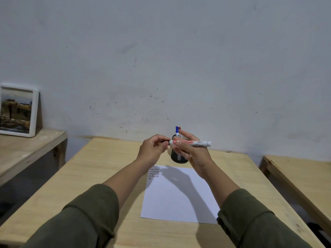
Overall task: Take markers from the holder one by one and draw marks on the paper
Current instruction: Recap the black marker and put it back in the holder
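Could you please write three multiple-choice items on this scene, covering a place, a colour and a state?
1. Where are the short black marks on the white paper sheet?
A far left corner
B near right corner
C centre

2. What colour is the cap of the marker standing in the black mesh holder?
A green
B blue
C yellow

3. How is the white marker with red lettering held?
A lying on the paper
B upright in the holder
C level, between both hands

A: the marks sit by the holder.
B: its cap is blue.
C: the left hand pinches one end, the right hand grips the barrel.
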Available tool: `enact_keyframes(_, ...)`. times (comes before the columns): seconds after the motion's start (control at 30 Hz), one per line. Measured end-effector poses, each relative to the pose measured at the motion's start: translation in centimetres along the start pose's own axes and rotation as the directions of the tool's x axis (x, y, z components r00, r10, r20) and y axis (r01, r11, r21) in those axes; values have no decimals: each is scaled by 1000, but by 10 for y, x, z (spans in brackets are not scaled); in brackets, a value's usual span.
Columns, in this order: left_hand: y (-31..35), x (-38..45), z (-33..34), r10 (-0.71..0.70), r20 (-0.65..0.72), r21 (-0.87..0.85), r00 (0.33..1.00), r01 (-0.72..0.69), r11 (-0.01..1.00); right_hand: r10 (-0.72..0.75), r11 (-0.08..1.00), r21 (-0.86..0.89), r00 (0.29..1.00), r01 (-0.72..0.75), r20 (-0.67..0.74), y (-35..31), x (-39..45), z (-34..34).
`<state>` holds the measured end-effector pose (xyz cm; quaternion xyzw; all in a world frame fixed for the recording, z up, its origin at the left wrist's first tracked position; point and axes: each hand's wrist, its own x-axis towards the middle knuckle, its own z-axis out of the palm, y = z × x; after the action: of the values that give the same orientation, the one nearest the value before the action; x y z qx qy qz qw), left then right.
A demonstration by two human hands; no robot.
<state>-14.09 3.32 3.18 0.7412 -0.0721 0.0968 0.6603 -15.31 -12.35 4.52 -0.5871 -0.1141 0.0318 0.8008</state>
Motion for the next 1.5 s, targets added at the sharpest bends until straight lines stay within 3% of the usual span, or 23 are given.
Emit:
enact_keyframes(0.23, 11, 27, -15, -33, -51, -185, 998, 23, 982, 67, 992, 101, 997, -70, 33, -13, -1, -13)
enact_keyframes(0.43, 24, 41, -9, 25, 30, -133, 999, -21, 991, 81, 976, -207, 996, -73, 27, -16, 7, -15)
enact_keyframes(0.63, 29, 50, 20, 36, 105, -122, 994, -23, 992, 13, 948, -318, 999, -25, -41, -18, 23, -16)
enact_keyframes(0.87, 3, 75, 28, -21, -87, 89, 996, 29, 996, -180, 836, -548, 962, 38, -207, -26, 62, -31)
enact_keyframes(1.17, -24, 107, 45, -47, 22, 310, 999, 38, 950, -343, 757, -653, 870, 33, -354, -22, 117, -47)
enact_keyframes(1.5, -48, 113, 43, -77, 87, 406, 993, 35, 913, -301, 619, -784, 905, -55, -301, 13, 131, -54)
